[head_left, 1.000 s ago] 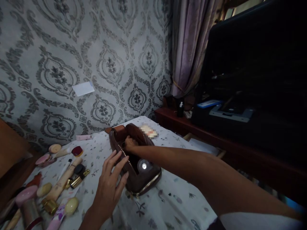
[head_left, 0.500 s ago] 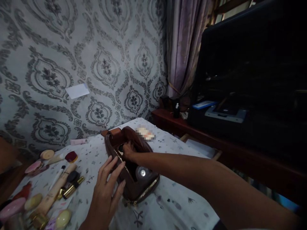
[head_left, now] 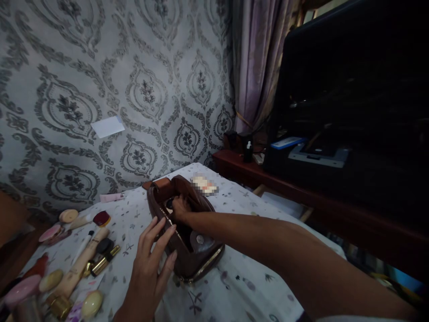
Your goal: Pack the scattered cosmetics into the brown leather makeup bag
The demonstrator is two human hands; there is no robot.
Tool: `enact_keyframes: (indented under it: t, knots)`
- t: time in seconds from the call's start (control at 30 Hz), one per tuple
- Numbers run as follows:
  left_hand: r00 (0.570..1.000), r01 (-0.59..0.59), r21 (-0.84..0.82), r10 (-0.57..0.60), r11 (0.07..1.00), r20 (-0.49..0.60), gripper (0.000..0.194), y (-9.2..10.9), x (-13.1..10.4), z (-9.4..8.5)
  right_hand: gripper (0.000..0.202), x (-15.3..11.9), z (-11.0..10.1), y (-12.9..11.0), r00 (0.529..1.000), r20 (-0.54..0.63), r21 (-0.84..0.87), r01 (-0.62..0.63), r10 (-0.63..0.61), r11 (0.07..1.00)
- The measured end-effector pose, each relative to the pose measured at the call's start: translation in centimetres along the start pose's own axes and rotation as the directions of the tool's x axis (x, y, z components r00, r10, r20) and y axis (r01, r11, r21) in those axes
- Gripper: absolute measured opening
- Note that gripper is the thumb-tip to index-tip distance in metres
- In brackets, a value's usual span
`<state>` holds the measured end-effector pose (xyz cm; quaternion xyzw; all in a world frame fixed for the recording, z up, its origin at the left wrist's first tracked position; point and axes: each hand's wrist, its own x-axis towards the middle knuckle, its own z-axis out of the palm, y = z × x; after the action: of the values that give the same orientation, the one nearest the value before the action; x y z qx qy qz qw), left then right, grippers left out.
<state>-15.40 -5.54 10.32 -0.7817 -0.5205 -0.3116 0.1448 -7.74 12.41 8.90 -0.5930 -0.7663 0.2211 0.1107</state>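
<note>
A dark brown bag [head_left: 187, 264] with a gold zipper lies unzipped on the patterned white cloth. My left hand [head_left: 149, 261] rests against its near left side, fingers spread, fingertips on the zipper edge. Inside the opening is my right hand [head_left: 181, 209], its fingers curled next to a small dark round item [head_left: 170, 205] with a pale part below it. The bag's shadow and the hand hide whether that item is gripped. A brown strap [head_left: 161, 184] lies at the bag's far end.
Assorted cosmetics, among them a gold tube [head_left: 106, 260], a pink round case [head_left: 23, 290] and a dark red jar [head_left: 101, 218], are spread on the left. A blurred item [head_left: 205, 184] lies behind the bag. On the right stand a reddish desk [head_left: 284, 181] and a large dark screen [head_left: 348, 89].
The view has shifted slightly. Both hands keep nearly the same places, and the bag's round flap by my right wrist has turned a little and looks darker.
</note>
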Motion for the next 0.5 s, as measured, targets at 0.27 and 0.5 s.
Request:
enact_keyframes:
  t: [0.27, 0.5]
  knots:
    - [1.0, 0.003, -0.002, -0.003, 1.0, -0.004, 0.05, -0.06, 0.09, 0.13, 0.042, 0.07, 0.04, 0.17, 1.0, -0.018, 0.029, 0.017, -0.016, 0.999]
    - [0.999, 0.034, -0.025, -0.034, 0.999, -0.007, 0.051, 0.1, -0.1, 0.16, 0.04, -0.17, -0.47, 0.06, 1.0, -0.005, 0.086, -0.002, 0.002, 0.996]
